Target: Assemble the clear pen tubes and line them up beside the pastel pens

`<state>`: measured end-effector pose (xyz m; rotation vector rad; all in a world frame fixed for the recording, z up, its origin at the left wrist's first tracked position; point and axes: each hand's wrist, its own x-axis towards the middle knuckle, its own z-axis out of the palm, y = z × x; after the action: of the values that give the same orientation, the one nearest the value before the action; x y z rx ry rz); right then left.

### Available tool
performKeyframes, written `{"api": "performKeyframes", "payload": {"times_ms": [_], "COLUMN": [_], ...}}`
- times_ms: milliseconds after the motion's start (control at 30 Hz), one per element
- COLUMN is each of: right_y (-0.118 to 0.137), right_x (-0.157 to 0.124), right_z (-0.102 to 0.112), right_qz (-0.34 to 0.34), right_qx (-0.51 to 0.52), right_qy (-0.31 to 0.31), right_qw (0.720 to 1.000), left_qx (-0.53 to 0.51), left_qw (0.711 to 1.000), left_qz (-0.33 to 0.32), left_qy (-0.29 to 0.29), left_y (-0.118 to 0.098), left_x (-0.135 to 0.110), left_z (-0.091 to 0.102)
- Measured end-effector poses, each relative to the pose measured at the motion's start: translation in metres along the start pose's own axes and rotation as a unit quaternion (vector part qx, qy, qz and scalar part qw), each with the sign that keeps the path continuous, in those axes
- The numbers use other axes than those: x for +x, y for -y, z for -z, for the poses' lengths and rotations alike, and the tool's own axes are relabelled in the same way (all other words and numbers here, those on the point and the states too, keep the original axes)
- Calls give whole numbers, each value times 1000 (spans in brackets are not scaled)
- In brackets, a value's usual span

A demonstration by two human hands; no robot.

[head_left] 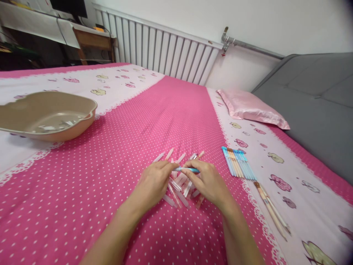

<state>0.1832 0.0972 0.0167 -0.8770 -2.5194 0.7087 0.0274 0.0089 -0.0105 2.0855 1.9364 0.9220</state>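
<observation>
Both of my hands meet over a loose pile of clear and pink pen parts (179, 184) on the pink dotted bedspread. My left hand (154, 182) pinches one end of a thin blue pen (187, 169), fingers closed. My right hand (208, 182) grips the other end, fingers curled round it. The pen lies level between them, just above the pile.
A neat row of blue and orange pens (238, 163) lies right of my hands, with two or three beige pens (271, 209) nearer the bed's edge. A tan basin (49, 116) with small bits inside sits at the left. A pink pillow (250, 108), grey headboard (314, 106) and white radiator (165, 51) lie beyond.
</observation>
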Motion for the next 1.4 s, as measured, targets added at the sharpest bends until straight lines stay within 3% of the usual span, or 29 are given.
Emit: {"api": "performKeyframes", "payload": {"times_ms": [200,433,833,1100,1400], "right_y": [-1,1,-2,-2,0], "right_x": [0,1,1,0,0], "right_z": [-3,-1,-2,-2,-2], "right_qz": [-11,12,25,24,28], "right_qx": [-32,31,14,-5,-5], "right_qy": [5,-17,-28,-9,4], "right_qw": [999,999,999,1000,1000], "left_qx": [-3,6,26,43,47], "left_qw": [1000,1000,1000,998,991], "left_qz": [-3,7,0,-43,-79], "left_qy": [4,9,-1,-29,-99], "left_y": [0,1,3,6,8], "left_x": [0,-1,0,1,0], "left_z": [-1,-1,-5,-2,-2]}}
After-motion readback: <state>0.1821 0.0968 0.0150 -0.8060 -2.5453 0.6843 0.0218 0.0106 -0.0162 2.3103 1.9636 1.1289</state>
